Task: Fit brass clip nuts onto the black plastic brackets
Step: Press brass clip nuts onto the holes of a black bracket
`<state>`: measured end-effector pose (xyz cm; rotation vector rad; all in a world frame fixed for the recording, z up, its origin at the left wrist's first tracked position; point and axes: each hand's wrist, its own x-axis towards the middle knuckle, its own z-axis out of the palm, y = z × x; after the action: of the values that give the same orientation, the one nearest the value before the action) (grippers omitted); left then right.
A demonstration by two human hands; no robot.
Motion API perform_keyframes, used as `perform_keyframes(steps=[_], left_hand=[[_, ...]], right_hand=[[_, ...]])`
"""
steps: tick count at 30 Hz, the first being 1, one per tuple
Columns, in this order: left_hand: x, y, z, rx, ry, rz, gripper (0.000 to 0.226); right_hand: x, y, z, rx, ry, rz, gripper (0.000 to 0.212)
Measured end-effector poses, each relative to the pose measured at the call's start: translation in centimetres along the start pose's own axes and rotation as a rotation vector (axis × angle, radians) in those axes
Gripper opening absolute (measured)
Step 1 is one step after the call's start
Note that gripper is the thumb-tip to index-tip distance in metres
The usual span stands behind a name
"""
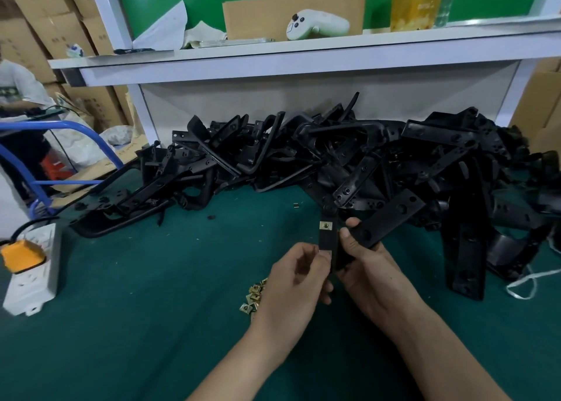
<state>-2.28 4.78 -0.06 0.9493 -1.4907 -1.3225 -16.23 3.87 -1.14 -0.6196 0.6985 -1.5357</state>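
Left hand (294,279) pinches black bracket (328,240) bearing a brass clip nut (325,225); right hand (370,273) grips it.

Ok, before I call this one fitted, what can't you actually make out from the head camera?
Head view, brass clip nut on the held bracket: its underside is hidden by the bracket, so seating is unclear.
Head view, loose clip nuts: the left hand covers part, so no count.
Head view, bracket pile: too dark and tangled to spot fitted nuts.

The left hand (299,274) partly hides the brass clip nuts (253,297), perhaps several.
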Motion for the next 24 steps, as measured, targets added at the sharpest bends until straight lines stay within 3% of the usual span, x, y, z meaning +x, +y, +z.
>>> perform_keyframes(steps=[7, 13, 24], left_hand=[[0.1, -0.9, 0.2, 0.422, 0.153, 0.147, 0.021], [0.3, -1.2, 0.0, 0.629, 0.192, 0.229, 0.028], [0.2, -1.2, -0.3, 0.725, 0.274, 0.256, 0.037]], right_hand=[[0.3, 0.4, 0.3, 0.042, 0.031, -0.070, 0.016], [0.1, 0.7, 0.7, 0.002, 0.020, -0.083, 0.020], [0.4, 1.1, 0.7, 0.010, 0.022, -0.069, 0.017]])
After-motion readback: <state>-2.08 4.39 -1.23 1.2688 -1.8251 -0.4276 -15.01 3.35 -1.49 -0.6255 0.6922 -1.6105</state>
